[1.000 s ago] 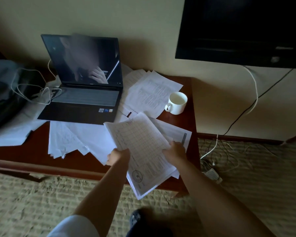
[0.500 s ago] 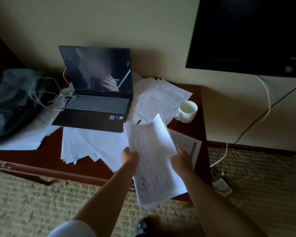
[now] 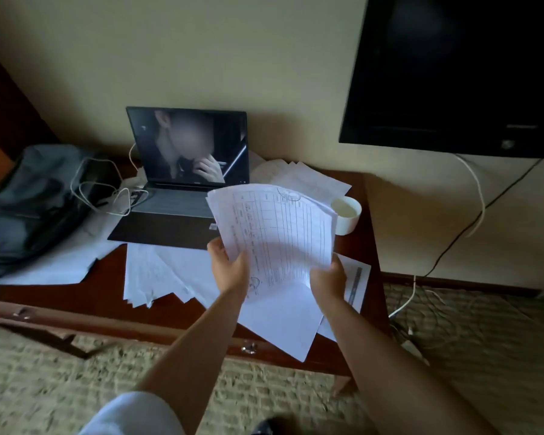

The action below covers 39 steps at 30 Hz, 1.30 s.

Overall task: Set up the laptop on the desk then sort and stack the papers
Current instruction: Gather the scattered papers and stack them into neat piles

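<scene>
Both arms reach forward; left hand (image 3: 230,271) and right hand (image 3: 327,279) apparently grip with curled fingers.

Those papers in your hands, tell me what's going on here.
A person holds a sheaf of printed papers upright above the desk, left hand and right hand gripping its lower edges. The laptop already sits open at the back. More loose sheets lie spread on the desk, unsorted, beside a white mug.

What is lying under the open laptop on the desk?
Loose white papers stick out from beneath the laptop's front edge, and more papers fan out behind its right side. How far either lot runs under the base is hidden by the laptop itself.
</scene>
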Available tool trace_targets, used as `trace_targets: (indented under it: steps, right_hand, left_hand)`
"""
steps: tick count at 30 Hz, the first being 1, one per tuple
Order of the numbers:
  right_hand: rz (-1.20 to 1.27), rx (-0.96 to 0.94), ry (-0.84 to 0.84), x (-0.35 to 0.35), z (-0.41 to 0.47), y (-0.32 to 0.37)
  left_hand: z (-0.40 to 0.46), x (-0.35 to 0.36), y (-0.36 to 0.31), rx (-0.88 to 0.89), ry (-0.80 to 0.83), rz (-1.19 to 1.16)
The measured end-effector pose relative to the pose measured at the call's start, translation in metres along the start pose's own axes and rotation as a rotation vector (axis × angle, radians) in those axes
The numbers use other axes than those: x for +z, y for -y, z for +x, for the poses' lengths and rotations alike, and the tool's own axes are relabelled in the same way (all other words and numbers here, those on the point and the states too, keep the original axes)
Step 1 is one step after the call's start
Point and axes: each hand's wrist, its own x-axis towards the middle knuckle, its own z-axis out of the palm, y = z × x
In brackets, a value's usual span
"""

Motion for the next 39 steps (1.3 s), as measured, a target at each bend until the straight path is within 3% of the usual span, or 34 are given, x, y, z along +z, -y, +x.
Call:
trace_targets:
  steps: [4,8,12,15,18,21,24,27,30,36,39]
  right_hand:
    - [0.168,0.024,-0.070,0.008,0.004,0.020]
    - [0.200,-0.074,-0.027,0.014,0.005,0.028]
    - [0.227,-0.023,-0.097,0.020,0.000,0.016]
    - [0.238,0.000,-0.135,0.028,-0.001,0.024]
    - [0.056,-0.012,-0.021,0.034,0.003,0.021]
    - [-0.030,-0.048,0.043,0.035,0.013,0.019]
    - [-0.234,-0.023,0.133,0.034,0.026,0.015]
    - [-0.482,0.047,0.233,0.037,0.044,-0.008]
    - [-0.680,0.068,0.276,0.040,0.054,-0.027]
    - [-1.081,-0.093,0.274,0.036,0.070,-0.035]
    - [-1.033,-0.106,0.310,0.033,0.075,-0.035]
  left_hand:
    - [0.011,0.001,-0.010,0.039,-0.012,0.024]
    - [0.020,0.003,-0.014,0.092,0.022,0.107]
    - [0.017,-0.002,0.004,0.047,0.017,0.097]
    - [0.030,-0.004,0.007,-0.053,0.143,0.035]
    - [0.043,-0.007,0.012,-0.204,0.238,0.084]
    - [0.057,-0.011,0.018,-0.245,0.144,0.074]
    - [0.071,-0.015,0.031,-0.313,0.162,0.167]
    - [0.075,-0.017,0.061,-0.514,0.230,0.255]
    - [0.073,-0.012,0.086,-0.717,0.288,0.182]
    - [0.076,0.001,0.095,-0.745,0.253,0.229]
    - [0.074,0.006,0.094,-0.720,0.226,0.278]
